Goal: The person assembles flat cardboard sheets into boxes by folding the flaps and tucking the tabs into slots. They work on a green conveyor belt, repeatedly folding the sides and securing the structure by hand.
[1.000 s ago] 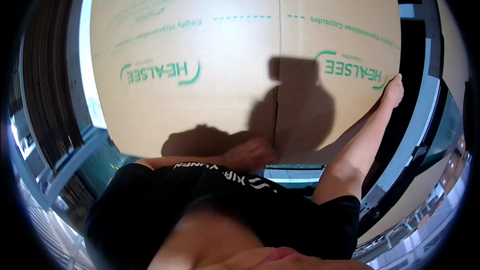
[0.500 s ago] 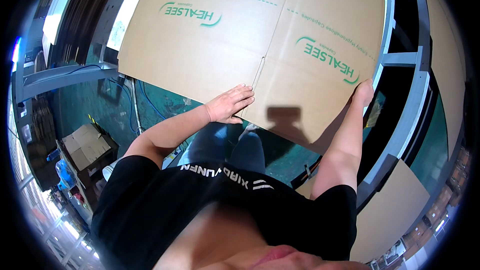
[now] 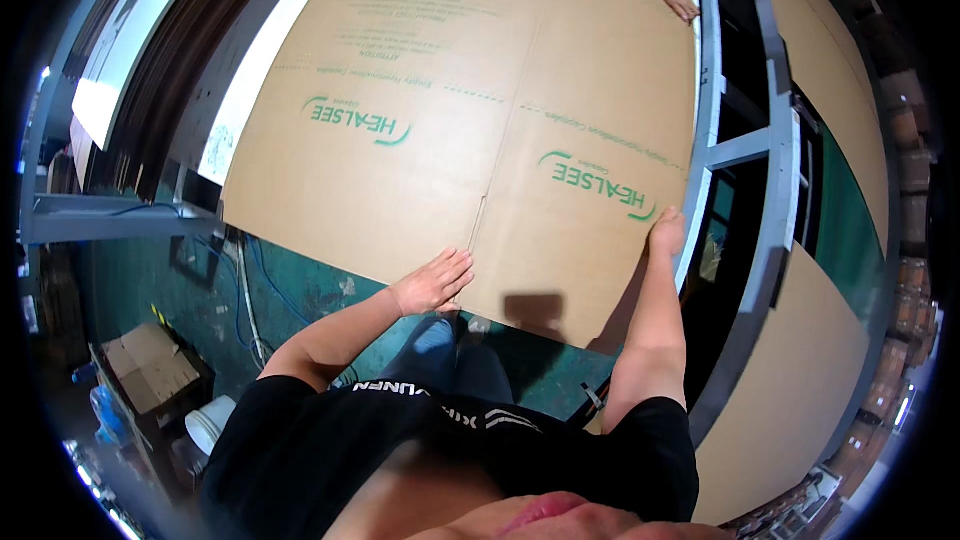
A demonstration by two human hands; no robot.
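Well, the wide cardboard sheet spreads out before the person, its near edge above their legs. The left hand lies on that edge beside a slot, fingers straight; I can't tell whether it pinches. The right hand grips the right edge, beside a grey metal frame. Opposite, a co-worker's hand is near the far right corner.

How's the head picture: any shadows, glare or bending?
Head view: shadows darken the cardboard sheet at near and far ends; a white strip at left glares; the grey frame at right bows; left hand and right hand look fairly clear.
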